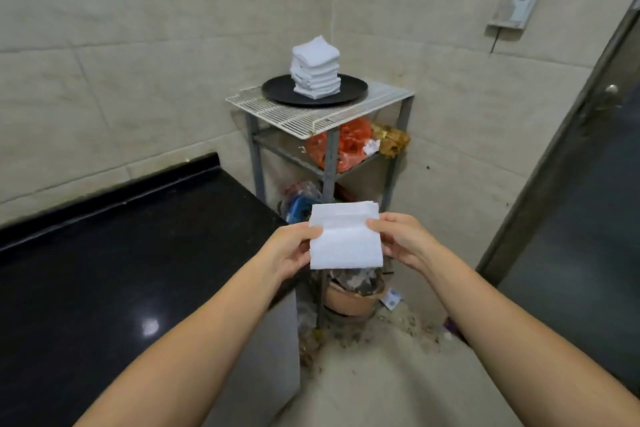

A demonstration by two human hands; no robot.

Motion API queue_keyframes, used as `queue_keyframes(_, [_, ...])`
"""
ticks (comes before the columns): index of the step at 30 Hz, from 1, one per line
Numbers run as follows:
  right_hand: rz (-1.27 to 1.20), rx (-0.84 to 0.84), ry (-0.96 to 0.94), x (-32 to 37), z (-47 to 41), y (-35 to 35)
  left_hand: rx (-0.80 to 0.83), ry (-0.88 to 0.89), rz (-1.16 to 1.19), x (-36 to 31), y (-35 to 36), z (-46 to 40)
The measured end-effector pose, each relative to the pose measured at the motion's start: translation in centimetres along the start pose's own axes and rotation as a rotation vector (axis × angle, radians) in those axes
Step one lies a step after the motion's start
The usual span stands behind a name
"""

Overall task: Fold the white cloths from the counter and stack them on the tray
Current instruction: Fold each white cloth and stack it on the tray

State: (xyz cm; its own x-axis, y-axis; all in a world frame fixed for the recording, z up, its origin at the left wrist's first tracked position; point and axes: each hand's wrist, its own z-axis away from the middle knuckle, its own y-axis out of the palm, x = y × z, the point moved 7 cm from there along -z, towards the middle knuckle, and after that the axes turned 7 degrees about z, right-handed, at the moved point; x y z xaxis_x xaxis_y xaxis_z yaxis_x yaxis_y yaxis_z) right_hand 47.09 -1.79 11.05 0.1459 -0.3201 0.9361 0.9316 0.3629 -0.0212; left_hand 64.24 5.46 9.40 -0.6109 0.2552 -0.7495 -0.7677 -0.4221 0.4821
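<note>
I hold a folded white cloth (pixel 345 243) in the air in front of me, past the counter's right end. My left hand (pixel 292 248) pinches its left edge and my right hand (pixel 401 239) pinches its right edge. Farther off, a round black tray (pixel 277 90) sits on a white wire rack (pixel 311 114). A tall stack of several folded white cloths (pixel 316 68) stands on the tray. The black counter (pixel 121 253) lies to my left, with no cloths on the part I see.
Under the rack's top, a metal shelf holds an orange plastic bag (pixel 346 146) and other clutter. A clay pot (pixel 349 298) stands on the floor below the cloth. Tiled walls meet behind the rack. A dark door (pixel 588 201) is on the right.
</note>
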Motion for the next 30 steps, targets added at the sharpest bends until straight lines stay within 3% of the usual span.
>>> queue_keyframes(7, [0.077,-0.022,-0.206,15.2,-14.0,-1.0,0.116,0.159,-0.056,-15.3,7.3,-12.0])
queue_keyframes(15, [0.213,0.046,-0.404,28.5,-28.4,-0.9,0.064,0.394,-0.074,-27.3,12.9,-21.7])
queue_keyframes(22, [0.287,0.178,-0.526,39.4,-43.0,0.2,-0.301,0.696,-0.269,-37.0,17.2,-31.0])
queue_keyframes(30, [0.393,0.349,-0.598,44.9,-53.0,3.2,-0.647,0.722,-0.307,-42.8,16.3,-38.9])
